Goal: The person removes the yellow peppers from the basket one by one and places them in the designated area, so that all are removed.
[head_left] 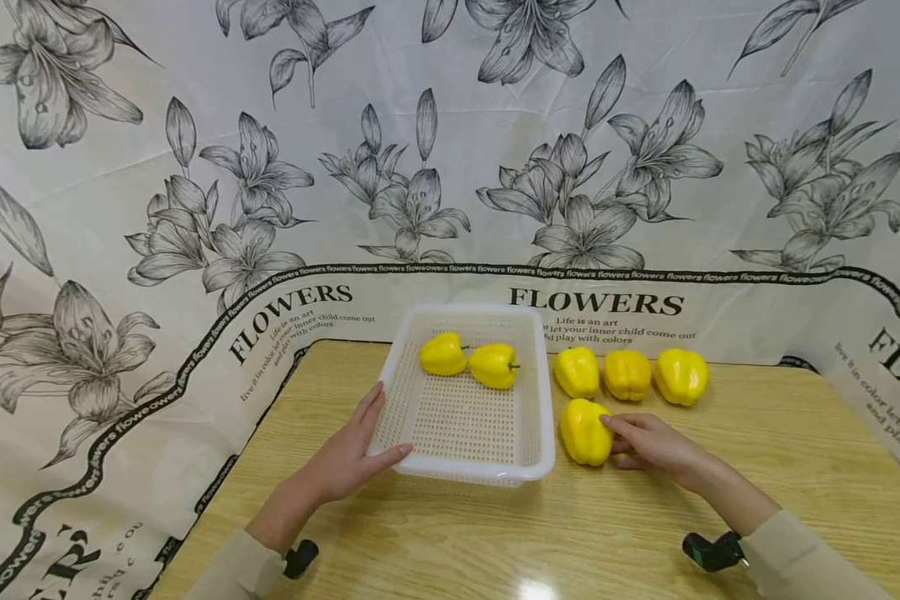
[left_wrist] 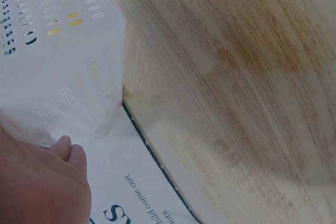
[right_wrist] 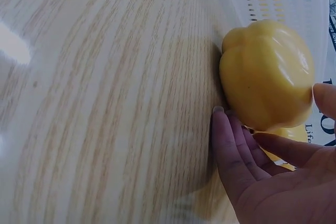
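Observation:
A white plastic basket [head_left: 474, 472] with slotted walls sits on the table, one yellow bell pepper [head_left: 442, 355] and a second yellow bell pepper [head_left: 492, 367] lying at its far end. My left hand [head_left: 339, 468] grips the basket's near left corner, thumb over the front rim and fingers along the left side. To the right of the basket is another yellow bell pepper [head_left: 583, 433]. My right hand [head_left: 656, 446] holds this pepper from its right side; in the right wrist view the thumb [right_wrist: 326, 99] touches one side and the fingers [right_wrist: 231, 148] reach under the other.
Behind the held pepper stand three more yellow bell peppers [head_left: 627, 375] in a row along the table's far edge. The wooden table [head_left: 787, 467] meets a flower-printed cloth [head_left: 420, 208] at the back and left. Each wrist carries a black device [head_left: 712, 551].

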Tool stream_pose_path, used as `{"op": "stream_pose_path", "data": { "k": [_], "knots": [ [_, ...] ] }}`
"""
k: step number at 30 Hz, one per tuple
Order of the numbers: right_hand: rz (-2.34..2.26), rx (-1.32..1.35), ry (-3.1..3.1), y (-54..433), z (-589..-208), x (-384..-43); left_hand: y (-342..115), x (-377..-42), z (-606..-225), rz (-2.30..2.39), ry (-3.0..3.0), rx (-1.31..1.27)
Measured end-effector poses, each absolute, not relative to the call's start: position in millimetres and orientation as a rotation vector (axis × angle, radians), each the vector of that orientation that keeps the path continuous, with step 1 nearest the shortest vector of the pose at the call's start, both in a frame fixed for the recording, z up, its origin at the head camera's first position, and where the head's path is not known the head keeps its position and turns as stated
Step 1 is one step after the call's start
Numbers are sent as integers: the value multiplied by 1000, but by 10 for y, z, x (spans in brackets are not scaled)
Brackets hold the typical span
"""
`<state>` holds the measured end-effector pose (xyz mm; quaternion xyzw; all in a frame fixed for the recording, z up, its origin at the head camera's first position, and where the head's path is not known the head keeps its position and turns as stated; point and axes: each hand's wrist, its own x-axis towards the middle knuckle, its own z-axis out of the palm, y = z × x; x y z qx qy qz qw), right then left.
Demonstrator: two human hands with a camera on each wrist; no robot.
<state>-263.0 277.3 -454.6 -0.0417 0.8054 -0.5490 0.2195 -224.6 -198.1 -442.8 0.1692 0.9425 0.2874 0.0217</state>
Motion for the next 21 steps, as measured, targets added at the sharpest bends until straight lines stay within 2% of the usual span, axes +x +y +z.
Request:
{"op": "stream_pose_path", "data": {
  "k": [9, 21],
  "knots": [
    [-1462, -145, 2315, 2796, -4453, -2597, -1987, -2240, -4426, 899, 2914, 507],
    [-1329, -239, 2479, 2814, -4096, -2545, -1982, -2238, -4413, 913, 2911, 523]
  ]
}}
